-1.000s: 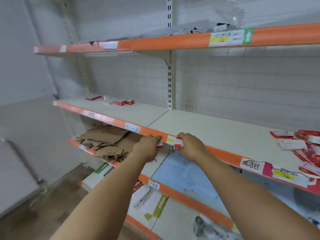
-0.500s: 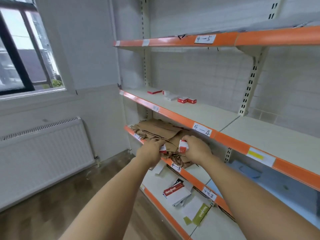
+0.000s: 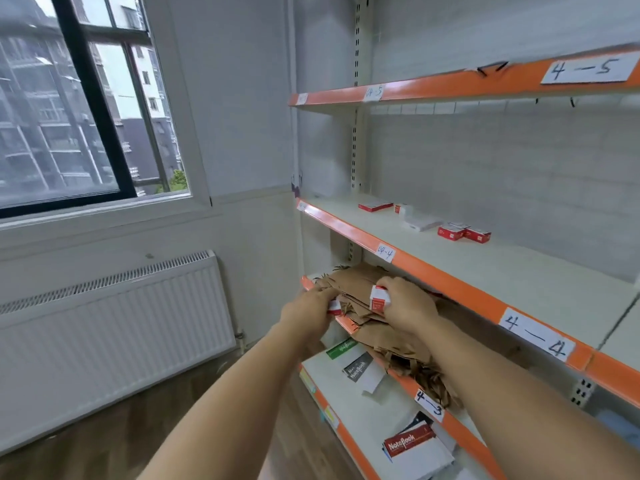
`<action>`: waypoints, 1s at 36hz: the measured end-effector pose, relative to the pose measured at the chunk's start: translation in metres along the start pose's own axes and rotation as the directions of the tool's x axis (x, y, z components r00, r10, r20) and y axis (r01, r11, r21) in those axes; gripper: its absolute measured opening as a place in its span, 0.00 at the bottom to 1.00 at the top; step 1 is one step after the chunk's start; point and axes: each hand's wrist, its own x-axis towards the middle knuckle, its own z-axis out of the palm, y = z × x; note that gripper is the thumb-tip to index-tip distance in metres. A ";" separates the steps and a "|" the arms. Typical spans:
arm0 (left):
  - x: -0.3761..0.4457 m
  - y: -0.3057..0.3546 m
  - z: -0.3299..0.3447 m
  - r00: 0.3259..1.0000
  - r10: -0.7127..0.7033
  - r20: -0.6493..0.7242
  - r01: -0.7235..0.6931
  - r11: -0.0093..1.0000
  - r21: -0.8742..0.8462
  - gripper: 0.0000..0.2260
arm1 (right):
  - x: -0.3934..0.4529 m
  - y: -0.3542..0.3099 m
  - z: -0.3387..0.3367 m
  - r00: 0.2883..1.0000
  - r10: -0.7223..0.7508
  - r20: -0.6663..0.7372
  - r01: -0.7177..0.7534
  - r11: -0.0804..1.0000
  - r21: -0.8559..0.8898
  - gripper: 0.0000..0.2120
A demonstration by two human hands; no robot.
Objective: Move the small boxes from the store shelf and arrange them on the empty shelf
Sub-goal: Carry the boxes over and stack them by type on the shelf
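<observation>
Boxes sit pinched one in each grip, left hand (image 3: 308, 306) and right hand (image 3: 405, 304), below shelf 4-4 (image 3: 450, 271); I'd lift both level and set them beside the red boxes (image 3: 464, 233).

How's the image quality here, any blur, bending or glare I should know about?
Head view: wide-angle bending curves the window frame and shelf edges; soft daylight, no glare; the small boxes on the 4-4 shelf look soft, their print unreadable; both hands slightly blurred.
</observation>
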 end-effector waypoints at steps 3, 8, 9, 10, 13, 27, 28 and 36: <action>0.036 -0.010 -0.008 1.000 0.003 -0.015 -0.003 1.000 0.008 0.18 | 0.040 0.001 -0.002 1.000 0.003 -0.015 -0.003 1.000 0.017 0.22; 0.088 -0.026 -0.014 0.999 0.033 -0.024 -0.033 0.999 0.017 0.16 | 0.094 0.005 -0.004 0.998 0.026 -0.051 -0.027 1.000 -0.009 0.23; 0.098 -0.028 -0.014 0.999 0.039 -0.018 -0.039 0.999 0.012 0.16 | 0.103 0.006 -0.004 0.998 0.032 -0.055 -0.033 0.999 -0.017 0.23; 0.107 -0.031 -0.014 0.999 0.045 -0.015 -0.045 0.999 0.008 0.17 | 0.113 0.008 -0.003 0.998 0.036 -0.057 -0.038 0.999 -0.024 0.23; 0.136 -0.040 -0.015 0.997 0.071 -0.017 -0.071 0.997 -0.001 0.18 | 0.142 0.010 -0.001 0.996 0.063 -0.064 -0.065 0.997 -0.029 0.22; 0.302 -0.108 -0.020 0.961 0.269 -0.070 -0.274 0.958 -0.079 0.21 | 0.281 -0.003 0.016 0.945 0.274 -0.178 -0.280 0.960 -0.009 0.22; 0.314 -0.113 -0.021 0.957 0.285 -0.059 -0.289 0.953 -0.095 0.21 | 0.290 -0.005 0.017 0.938 0.296 -0.181 -0.302 0.953 -0.007 0.22; 0.396 -0.135 -0.019 0.918 0.394 0.035 -0.385 0.911 -0.147 0.22 | 0.337 -0.004 0.024 0.882 0.428 -0.198 -0.443 0.896 -0.037 0.23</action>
